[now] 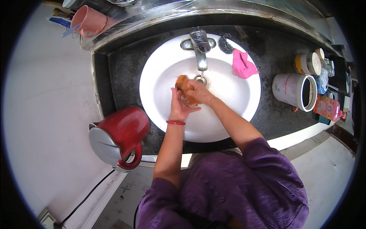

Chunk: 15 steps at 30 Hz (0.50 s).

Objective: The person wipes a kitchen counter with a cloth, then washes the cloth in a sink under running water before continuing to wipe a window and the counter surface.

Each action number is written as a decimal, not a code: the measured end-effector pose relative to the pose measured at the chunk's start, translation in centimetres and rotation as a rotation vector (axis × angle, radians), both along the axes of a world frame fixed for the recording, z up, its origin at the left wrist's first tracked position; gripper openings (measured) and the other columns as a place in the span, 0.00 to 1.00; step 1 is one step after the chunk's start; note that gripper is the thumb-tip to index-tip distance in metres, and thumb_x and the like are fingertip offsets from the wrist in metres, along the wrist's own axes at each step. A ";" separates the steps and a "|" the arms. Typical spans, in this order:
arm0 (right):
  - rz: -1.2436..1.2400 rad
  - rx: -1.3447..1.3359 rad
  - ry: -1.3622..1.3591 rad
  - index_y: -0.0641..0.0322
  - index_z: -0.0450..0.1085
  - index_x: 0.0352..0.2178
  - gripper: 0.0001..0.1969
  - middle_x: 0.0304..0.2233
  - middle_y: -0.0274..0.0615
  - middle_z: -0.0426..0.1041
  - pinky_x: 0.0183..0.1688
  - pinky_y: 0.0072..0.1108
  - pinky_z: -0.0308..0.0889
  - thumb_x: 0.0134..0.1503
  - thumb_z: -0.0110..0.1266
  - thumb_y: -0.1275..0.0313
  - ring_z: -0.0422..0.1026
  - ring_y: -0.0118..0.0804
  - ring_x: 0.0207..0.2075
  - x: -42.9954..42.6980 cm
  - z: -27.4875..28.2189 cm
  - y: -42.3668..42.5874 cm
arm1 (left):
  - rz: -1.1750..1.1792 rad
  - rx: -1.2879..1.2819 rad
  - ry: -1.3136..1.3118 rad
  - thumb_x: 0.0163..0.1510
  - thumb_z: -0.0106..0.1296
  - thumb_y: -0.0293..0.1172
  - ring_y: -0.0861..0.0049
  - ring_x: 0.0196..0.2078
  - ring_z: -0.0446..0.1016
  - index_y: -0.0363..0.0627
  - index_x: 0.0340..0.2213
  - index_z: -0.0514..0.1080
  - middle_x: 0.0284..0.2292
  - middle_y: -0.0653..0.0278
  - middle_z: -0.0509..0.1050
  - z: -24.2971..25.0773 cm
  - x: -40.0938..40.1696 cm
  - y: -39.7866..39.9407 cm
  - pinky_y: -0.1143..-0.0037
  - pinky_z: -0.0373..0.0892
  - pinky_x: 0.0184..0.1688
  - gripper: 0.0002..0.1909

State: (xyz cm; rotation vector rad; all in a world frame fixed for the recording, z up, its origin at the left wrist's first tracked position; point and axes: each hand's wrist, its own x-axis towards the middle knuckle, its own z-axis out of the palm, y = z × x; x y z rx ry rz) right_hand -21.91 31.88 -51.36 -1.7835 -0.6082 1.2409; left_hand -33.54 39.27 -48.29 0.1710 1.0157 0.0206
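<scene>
My right hand [199,92] grips a bunched orange cloth [182,83], blurred, over the white oval sink basin [228,106]. Under the cloth lies my left hand [180,107], its palm turned up and its thumb and an outer finger spread. The cloth covers its other fingers, so I cannot tell whether it holds something there. A red bangle [175,122] circles the left wrist. Just beyond the hands, a thin stream of water runs from the chrome faucet [201,61] toward the drain [200,79].
A pink cloth [244,64] and a dark mesh scourer [226,44] lie on the sink's far right rim. At left stands a red electric kettle [125,126]. To the right are a white bucket [288,88], several jars and a pink bottle [326,108]. A pink mug [88,21] sits upper left.
</scene>
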 end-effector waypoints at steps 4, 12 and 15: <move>-0.124 0.145 0.178 0.62 0.64 0.32 0.12 0.31 0.49 0.70 0.37 0.24 0.63 0.42 0.45 0.71 0.69 0.39 0.34 -4.9 6.0 0.1 | 0.184 0.007 -0.348 0.49 0.35 0.64 0.62 0.42 0.67 0.46 0.41 0.62 0.42 0.54 0.65 -3.0 0.2 -0.1 0.60 0.64 0.43 0.33; 0.029 -0.001 -0.493 0.60 0.70 0.16 0.18 0.18 0.46 0.71 0.31 0.35 0.66 0.47 0.47 0.57 0.71 0.47 0.22 -4.8 10.0 1.2 | 0.372 0.385 -0.382 0.55 0.39 0.36 0.67 0.38 0.69 0.37 0.40 0.64 0.36 0.57 0.69 -2.7 1.8 -1.7 0.72 0.68 0.38 0.16; -0.213 0.074 -0.615 0.60 0.70 0.16 0.17 0.18 0.46 0.71 0.28 0.34 0.67 0.48 0.46 0.59 0.71 0.47 0.23 -2.7 7.0 2.0 | -0.152 1.093 -0.038 0.51 0.45 0.34 0.71 0.33 0.70 0.39 0.35 0.66 0.31 0.60 0.71 -1.5 3.5 -1.6 0.74 0.68 0.33 0.12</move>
